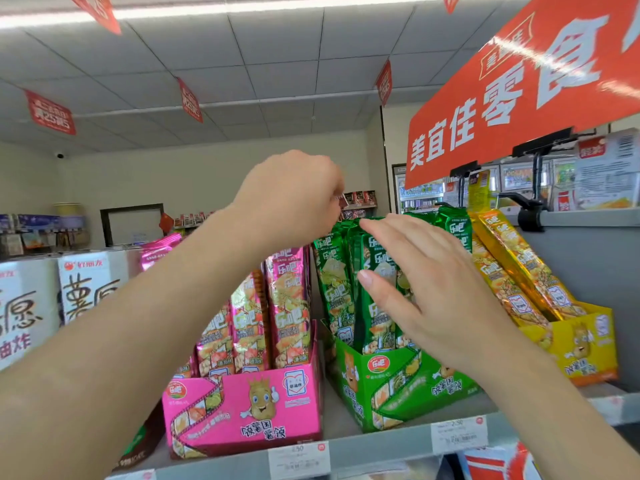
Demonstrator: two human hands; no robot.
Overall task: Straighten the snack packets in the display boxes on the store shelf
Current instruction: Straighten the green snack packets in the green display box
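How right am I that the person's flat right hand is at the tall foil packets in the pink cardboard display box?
Wrong box: the head view shows the flat right hand at the tall green foil packets in the green cardboard display box, not the pink.

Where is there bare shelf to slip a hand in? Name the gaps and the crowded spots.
Free: a narrow strip of bare shelf between the pink display box and the green display box, and the shelf front right of the green display box. Crowded: green packets packed tight behind the right hand; yellow packets lean beside them.
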